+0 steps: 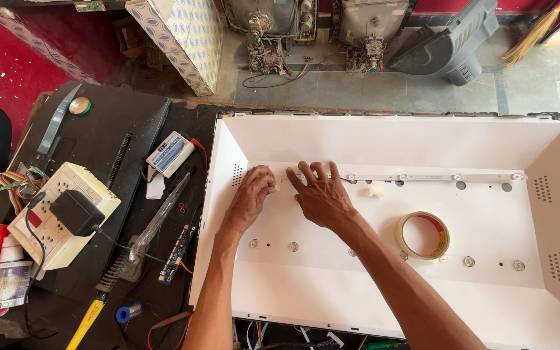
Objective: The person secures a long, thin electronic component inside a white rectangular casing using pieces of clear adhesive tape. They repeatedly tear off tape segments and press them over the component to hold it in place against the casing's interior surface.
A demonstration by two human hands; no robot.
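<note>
While we leaned over the white backlight tray [390, 139] | upper LED strip [435, 176] lay seated along it, lower row only bare lenses | tape roll [422, 234] idle | right hand [322, 194] flat, pressing the strip's left end | left hand [252, 194] curled, pinching that end.

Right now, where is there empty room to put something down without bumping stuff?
The big white tray has bare room: its far slope above the strip of little lights, and its near slope below the tape roll. The flat part right of that roll is open too. It is crowded where the left hand and right hand press, and on the dark bench among tools.
</note>
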